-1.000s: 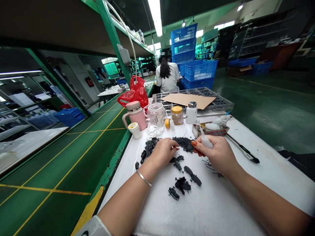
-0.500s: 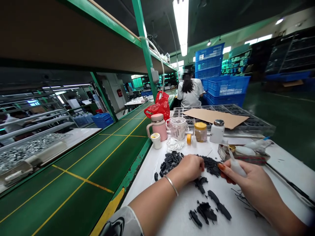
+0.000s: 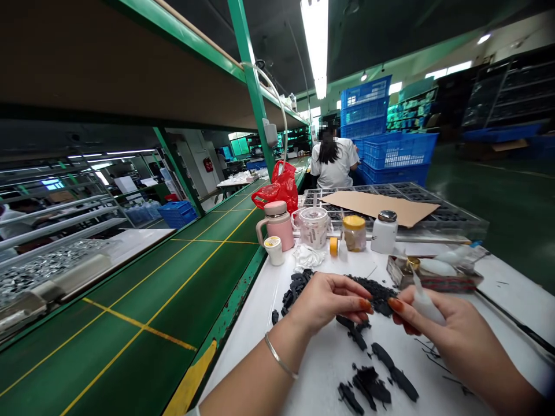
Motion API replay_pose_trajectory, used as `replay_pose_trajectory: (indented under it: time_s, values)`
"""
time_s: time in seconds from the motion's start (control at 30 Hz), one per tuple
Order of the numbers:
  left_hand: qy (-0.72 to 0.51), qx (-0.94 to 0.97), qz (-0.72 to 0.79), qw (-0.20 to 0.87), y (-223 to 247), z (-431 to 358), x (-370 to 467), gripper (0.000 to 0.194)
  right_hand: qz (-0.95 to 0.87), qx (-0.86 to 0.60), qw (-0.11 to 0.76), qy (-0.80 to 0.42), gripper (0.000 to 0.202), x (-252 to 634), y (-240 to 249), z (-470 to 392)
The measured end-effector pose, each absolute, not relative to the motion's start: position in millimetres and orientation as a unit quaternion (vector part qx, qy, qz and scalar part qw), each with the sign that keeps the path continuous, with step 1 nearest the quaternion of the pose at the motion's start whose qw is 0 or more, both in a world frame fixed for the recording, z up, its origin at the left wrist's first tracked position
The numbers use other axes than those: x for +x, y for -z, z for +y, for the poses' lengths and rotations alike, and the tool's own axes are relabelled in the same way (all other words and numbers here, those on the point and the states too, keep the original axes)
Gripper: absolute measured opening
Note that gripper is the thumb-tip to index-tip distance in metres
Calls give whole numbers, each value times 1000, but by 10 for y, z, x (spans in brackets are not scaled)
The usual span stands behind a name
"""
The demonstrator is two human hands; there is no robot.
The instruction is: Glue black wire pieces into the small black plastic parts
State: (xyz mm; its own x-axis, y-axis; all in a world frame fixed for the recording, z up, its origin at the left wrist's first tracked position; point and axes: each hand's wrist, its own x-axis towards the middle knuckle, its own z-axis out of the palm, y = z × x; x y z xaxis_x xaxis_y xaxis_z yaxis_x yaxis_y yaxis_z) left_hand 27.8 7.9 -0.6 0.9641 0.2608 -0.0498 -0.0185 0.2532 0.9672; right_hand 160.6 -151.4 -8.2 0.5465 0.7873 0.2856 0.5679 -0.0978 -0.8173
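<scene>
My right hand [image 3: 433,318] is closed around a small white squeeze bottle [image 3: 427,305] with a thin nozzle pointing up. Its thumb and forefinger are pinched together, and any small thing between them is hidden. My left hand [image 3: 332,300], with a silver bangle at the wrist, has thumb and fingertips pressed together; what they hold, if anything, I cannot make out. A pile of black curved pieces [image 3: 295,289] lies behind the left hand. Smaller black parts [image 3: 376,292] are heaped between and beyond both hands. Several black pieces [image 3: 370,386] lie nearer on the white tabletop [image 3: 314,370].
A pink mug [image 3: 280,224], a white tub [image 3: 274,252], a yellow-lidded jar [image 3: 354,234] and a white pump bottle [image 3: 384,232] stand behind. An open box [image 3: 437,278] holds bottles at right. Left runs a green conveyor [image 3: 173,289]. A person [image 3: 336,159] sits ahead.
My left hand has turned and its pinched fingertips now show, near the right hand. The right hand still holds the bottle, a little lower and farther right. The view has shifted slightly.
</scene>
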Motion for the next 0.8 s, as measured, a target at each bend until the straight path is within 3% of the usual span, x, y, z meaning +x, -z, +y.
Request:
replay_pose_trajectory:
  time_s: [0.43, 0.8]
  values:
    - [-101, 448, 126, 879, 116, 176, 291, 39, -461, -682, 553, -129, 37, 1404, -67, -1597]
    - [-50, 437, 122, 890, 147, 87, 310, 42, -497, -673, 536, -111, 27, 1283, -156, -1623]
